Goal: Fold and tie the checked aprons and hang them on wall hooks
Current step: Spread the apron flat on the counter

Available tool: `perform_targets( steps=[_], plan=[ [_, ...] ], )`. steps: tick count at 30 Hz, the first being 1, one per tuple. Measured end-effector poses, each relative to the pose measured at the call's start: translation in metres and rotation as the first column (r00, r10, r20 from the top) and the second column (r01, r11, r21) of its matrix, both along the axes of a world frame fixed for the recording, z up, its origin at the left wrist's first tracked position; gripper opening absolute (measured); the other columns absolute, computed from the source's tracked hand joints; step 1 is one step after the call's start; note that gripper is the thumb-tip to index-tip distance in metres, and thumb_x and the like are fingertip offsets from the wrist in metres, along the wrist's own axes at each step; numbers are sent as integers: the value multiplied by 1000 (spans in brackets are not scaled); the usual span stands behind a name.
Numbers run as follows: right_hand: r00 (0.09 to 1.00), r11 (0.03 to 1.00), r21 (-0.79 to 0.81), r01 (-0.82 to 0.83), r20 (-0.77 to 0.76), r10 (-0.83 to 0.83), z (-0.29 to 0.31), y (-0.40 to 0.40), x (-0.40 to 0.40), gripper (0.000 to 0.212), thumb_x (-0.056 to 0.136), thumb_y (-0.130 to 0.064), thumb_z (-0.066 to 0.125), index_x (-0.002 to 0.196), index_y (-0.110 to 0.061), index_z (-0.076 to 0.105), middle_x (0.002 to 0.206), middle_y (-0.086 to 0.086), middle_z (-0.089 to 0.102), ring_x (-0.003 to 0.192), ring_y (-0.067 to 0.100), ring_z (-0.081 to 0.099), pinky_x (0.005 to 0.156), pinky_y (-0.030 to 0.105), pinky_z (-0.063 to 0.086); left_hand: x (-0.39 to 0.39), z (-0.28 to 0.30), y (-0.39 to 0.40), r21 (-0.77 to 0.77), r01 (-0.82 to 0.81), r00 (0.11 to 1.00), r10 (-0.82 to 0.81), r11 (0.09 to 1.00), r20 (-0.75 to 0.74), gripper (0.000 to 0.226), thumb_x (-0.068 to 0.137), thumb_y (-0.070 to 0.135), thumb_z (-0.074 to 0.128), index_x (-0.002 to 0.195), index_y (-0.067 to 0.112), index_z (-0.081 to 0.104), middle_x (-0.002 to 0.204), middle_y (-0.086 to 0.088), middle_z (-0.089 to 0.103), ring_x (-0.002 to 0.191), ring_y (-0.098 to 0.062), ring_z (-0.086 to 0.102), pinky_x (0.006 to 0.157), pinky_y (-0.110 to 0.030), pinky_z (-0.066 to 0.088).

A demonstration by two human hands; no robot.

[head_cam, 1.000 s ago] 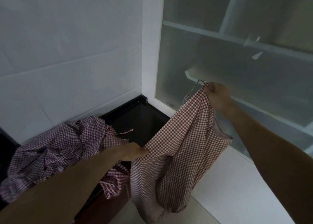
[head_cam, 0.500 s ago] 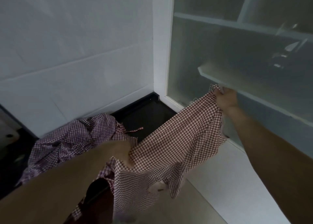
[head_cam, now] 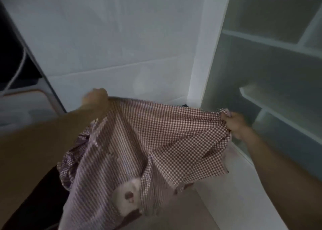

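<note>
While stretched wide between two raised fists, checked apron [head_cam: 156, 134] held out in mid-air in front of the white wall [head_cam: 113, 38], top edge pulled nearly straight, rest hanging loose toward the floor. Left hand [head_cam: 95, 96] closed round one upper corner, blurred; right hand [head_cam: 232, 121] bunched round the other corner, just beside the frosted glass cabinet [head_cam: 261, 73]. Arms set far apart, probably to open the cloth flat and find its edges before any fold; slack cloth would crease unevenly otherwise. Held high likely to keep the hem off the ground. Folding judged barely begun, tying and hanging not yet done. No hooks visible anywhere.

Pale patch [head_cam: 127, 196] on the lower front of the cloth, with a small dark mark in it, possibly a label or pocket badge; too blurred to read. No other writing, brand or lettering legible on wall, cabinet or cloth. Dark gap [head_cam: 10, 55] at far left, contents unclear. Apron strings not clearly seen, apart from a small frayed bit at the right fist.
</note>
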State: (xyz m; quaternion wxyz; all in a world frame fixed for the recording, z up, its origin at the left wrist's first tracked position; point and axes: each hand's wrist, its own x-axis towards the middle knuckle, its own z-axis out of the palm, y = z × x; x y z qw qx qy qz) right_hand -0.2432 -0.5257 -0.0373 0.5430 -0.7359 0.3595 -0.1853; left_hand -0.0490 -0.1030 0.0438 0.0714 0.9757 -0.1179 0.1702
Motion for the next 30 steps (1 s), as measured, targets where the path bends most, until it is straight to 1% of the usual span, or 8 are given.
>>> perform_targets(
  steps=[4, 6, 9, 12, 19, 22, 27, 30],
  plan=[
    [999, 998, -39, 49, 13, -48, -4, 2, 31, 25, 98, -17, 61, 111, 3, 70, 110, 19, 68, 98, 25, 63, 91, 43, 52, -1, 8, 0, -414, 2, 972, -99, 910, -212, 35, 94, 36, 62, 77, 5, 63, 73, -12, 59, 72, -26, 57, 63, -32, 39],
    [996, 995, -62, 84, -8, -85, -7, 0, 44, 30, 97, -21, 60, 113, 3, 69, 114, 20, 69, 101, 28, 64, 94, 47, 52, -2, -5, 5, -201, 90, 862, -177, 976, -475, 49, 94, 47, 60, 64, 8, 63, 66, -9, 59, 63, -22, 55, 61, -30, 41],
    [995, 990, -128, 63, -63, -72, -11, -7, 61, 36, 98, -29, 57, 117, -1, 69, 118, 15, 69, 106, 30, 66, 97, 47, 53, 15, -26, 24, 22, 177, 842, -140, 984, -521, 50, 91, 52, 63, 73, 5, 63, 77, -11, 64, 67, -24, 58, 64, -31, 47],
    [994, 968, -250, 9, -100, -35, -6, -9, 82, 36, 100, -26, 53, 121, 0, 67, 123, 20, 66, 112, 34, 63, 98, 44, 50, 36, -28, 33, -54, 165, 884, -173, 985, -434, 46, 87, 56, 66, 78, 10, 65, 83, -5, 63, 81, -24, 61, 71, -32, 49],
    [931, 887, -456, 76, -285, -227, 11, -44, 138, 54, 98, -40, 46, 122, 4, 65, 127, 28, 62, 118, 43, 60, 101, 47, 48, 87, -20, 8, -264, 209, 540, -336, 942, -772, 47, 84, 61, 65, 79, 15, 77, 81, 3, 75, 75, -11, 69, 71, -24, 51],
    [907, 877, -469, 105, -317, -278, 26, -51, 168, 49, 99, -35, 53, 126, 5, 63, 132, 28, 58, 125, 42, 55, 106, 46, 43, 110, -20, -21, -386, 214, 532, -439, 897, -724, 36, 85, 57, 67, 68, 27, 74, 76, 8, 72, 76, -9, 67, 74, -25, 49],
    [965, 846, -482, -226, -232, 126, 23, 37, 212, 63, 76, -52, 69, 121, -8, 64, 123, 11, 63, 119, 26, 58, 107, 39, 43, 143, -37, -73, -440, 439, 618, -619, 783, -486, 26, 96, 32, 62, 90, 10, 75, 88, -2, 72, 77, -11, 62, 75, -28, 46],
    [729, 689, -242, -683, -282, 623, 23, 107, 233, 73, 80, -56, 73, 140, -24, 49, 131, -13, 48, 121, 5, 44, 108, 30, 38, 151, -43, -106, -402, 551, 563, -682, 731, -467, 23, 95, 31, 63, 94, 11, 76, 85, 3, 70, 73, -6, 60, 73, -24, 47]
  ],
)
